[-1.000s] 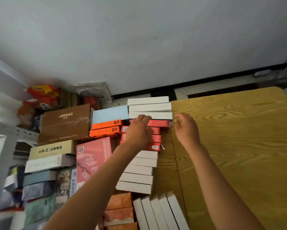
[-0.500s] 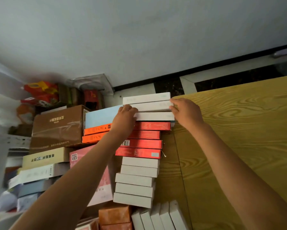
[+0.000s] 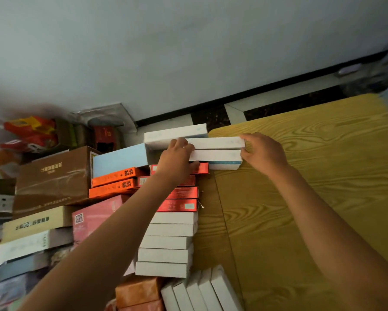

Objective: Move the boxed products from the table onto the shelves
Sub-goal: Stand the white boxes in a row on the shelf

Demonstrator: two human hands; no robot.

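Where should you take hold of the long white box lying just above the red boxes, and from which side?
Take the white box by its two short ends, one hand from each side. It is long, thin and lies flat, packed against another white box behind it, so only the ends are free. The left hand and right hand already sit at those ends.

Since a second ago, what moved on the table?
Both hands went from the red boxes up to the white boxes. The left hand and right hand now grip two white boxes by their ends and have slid them right, off the top white box. Other stacks are unchanged.
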